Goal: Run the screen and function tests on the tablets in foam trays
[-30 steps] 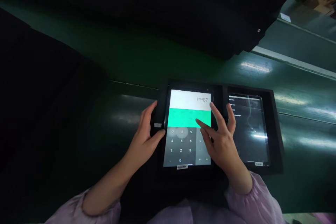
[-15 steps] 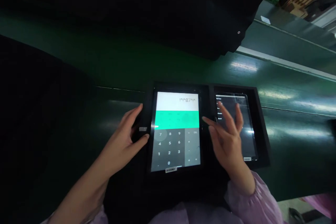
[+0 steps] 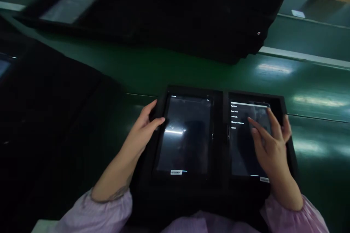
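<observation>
Two tablets lie side by side in a black tray (image 3: 222, 91) on a green belt. The left tablet (image 3: 186, 142) shows a dark screen. My left hand (image 3: 143, 131) rests on the tray's left edge, thumb on the tablet's upper left corner, fingers curled round the edge. The right tablet (image 3: 244, 138) shows a dark menu with several white text lines. My right hand (image 3: 269, 142) hovers over it with fingers spread, the forefinger near the screen's middle, holding nothing.
A large black block (image 3: 207, 18) overhangs the green belt (image 3: 175, 69) behind the tray. Another tray with a pale screen (image 3: 68, 5) sits at the far left. A dark surface (image 3: 41, 109) fills the left side. Lilac sleeves (image 3: 287, 218) cover my forearms.
The left tablet's calculator screen has gone dark. My right hand moved from the left tablet across to the right tablet. My left hand stayed at the tray's left edge.
</observation>
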`<state>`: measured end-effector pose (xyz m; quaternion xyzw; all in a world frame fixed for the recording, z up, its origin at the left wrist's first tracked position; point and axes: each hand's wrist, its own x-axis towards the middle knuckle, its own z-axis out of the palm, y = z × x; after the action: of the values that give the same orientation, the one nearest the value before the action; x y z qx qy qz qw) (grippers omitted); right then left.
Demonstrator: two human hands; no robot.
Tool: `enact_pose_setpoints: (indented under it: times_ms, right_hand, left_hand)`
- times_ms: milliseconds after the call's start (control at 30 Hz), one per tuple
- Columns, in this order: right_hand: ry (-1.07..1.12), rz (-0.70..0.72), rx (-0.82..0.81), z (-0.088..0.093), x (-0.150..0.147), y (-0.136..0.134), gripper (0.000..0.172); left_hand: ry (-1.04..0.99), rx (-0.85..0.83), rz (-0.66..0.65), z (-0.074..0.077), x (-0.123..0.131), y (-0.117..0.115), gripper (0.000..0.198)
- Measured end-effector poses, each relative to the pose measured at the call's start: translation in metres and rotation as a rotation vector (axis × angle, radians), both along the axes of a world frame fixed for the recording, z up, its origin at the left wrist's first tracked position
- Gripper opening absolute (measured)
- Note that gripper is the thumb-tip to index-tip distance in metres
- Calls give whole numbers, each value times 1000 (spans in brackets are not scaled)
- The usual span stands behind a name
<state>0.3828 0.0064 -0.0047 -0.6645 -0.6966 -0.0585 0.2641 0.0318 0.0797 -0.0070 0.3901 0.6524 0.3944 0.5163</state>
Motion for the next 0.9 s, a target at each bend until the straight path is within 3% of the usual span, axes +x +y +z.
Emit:
enact_pose_setpoints:
  times_ms: [233,400,633,900]
  right_hand:
    - [103,-85,155,8,19,-20,28]
    - [119,-155,165,9,28,-40,26]
    - [81,-91,133,17,33,-63,24]
    - [78,169,-27,19,8,-63,24]
  left_hand:
    - [183,72,-107,-6,6,32,79]
    - [320,131,-115,-11,3,37,80]
    - [32,11,-19,1,1,22,76]
    - [-6,-43,112,8,7,-11,64]
